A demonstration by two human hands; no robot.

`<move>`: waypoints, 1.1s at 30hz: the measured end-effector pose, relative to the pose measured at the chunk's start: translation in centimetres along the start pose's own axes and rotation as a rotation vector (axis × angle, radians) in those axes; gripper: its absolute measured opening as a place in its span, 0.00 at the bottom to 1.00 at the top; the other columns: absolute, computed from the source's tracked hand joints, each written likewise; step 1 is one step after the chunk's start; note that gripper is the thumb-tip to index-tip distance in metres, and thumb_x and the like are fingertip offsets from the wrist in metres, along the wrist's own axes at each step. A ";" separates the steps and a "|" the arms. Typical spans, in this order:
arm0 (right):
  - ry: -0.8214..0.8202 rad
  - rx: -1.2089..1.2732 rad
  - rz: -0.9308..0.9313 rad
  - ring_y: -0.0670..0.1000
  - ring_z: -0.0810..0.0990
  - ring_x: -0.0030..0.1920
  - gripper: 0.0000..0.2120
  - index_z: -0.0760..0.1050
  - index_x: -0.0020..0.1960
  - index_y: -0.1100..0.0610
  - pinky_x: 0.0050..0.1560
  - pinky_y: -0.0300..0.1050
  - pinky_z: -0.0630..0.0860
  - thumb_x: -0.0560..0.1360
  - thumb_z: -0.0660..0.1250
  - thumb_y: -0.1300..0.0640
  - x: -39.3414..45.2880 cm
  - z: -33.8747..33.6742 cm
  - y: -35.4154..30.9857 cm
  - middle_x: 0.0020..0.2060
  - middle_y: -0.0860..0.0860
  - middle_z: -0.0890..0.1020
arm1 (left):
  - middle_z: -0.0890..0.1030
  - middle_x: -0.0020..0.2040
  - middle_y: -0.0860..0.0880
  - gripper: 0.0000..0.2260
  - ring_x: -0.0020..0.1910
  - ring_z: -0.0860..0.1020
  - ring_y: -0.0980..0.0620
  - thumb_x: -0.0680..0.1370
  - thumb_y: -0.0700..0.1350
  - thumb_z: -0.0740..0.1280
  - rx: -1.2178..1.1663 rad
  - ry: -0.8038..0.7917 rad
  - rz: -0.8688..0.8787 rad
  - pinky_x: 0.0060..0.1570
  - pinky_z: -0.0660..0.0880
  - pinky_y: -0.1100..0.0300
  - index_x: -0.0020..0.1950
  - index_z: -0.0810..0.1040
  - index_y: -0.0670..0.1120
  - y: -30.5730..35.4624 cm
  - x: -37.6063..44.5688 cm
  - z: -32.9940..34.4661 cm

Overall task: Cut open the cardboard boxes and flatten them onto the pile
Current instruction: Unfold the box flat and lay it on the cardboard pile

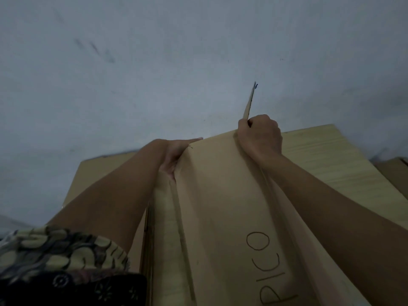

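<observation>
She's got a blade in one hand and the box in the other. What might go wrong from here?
Three risks, judging by this one view:
1. The right hand grips a cutter pointing up and away; a slip could swing it toward the left hand, which holds the same cardboard box at its far edge.
2. The box rests loosely on the flattened pile, so it might slide when pressed.
3. The light is dim, so the cut line may be hard to see.

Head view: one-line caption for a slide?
Left hand grips the box edge; right hand holds a cutter at its far end.
</observation>
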State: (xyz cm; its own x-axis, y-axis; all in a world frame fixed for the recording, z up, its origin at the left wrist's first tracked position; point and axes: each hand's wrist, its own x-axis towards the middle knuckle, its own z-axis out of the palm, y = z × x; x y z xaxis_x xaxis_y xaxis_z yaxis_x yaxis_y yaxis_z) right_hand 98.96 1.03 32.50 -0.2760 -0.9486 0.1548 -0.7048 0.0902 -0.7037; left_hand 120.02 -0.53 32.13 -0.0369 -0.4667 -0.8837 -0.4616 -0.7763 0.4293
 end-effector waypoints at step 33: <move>0.205 -0.077 -0.162 0.59 0.76 0.35 0.19 0.77 0.36 0.62 0.38 0.46 0.67 0.79 0.59 0.52 -2.7 -3.5 -1.2 0.29 0.55 0.75 | 0.87 0.43 0.42 0.25 0.39 0.86 0.50 0.55 0.50 0.87 -0.193 -0.328 0.559 0.39 0.82 0.59 0.45 0.87 0.39 -8.5 -7.9 -3.1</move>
State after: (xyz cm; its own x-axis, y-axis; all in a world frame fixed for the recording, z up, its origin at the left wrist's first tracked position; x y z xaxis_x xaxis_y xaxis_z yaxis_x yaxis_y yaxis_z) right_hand 98.25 4.52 35.38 -0.2770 -0.8721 0.4035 -0.7961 -0.0269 -0.6046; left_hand 126.97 8.50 36.05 -0.5054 -0.6907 -0.5172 -0.1298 -0.5317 0.8369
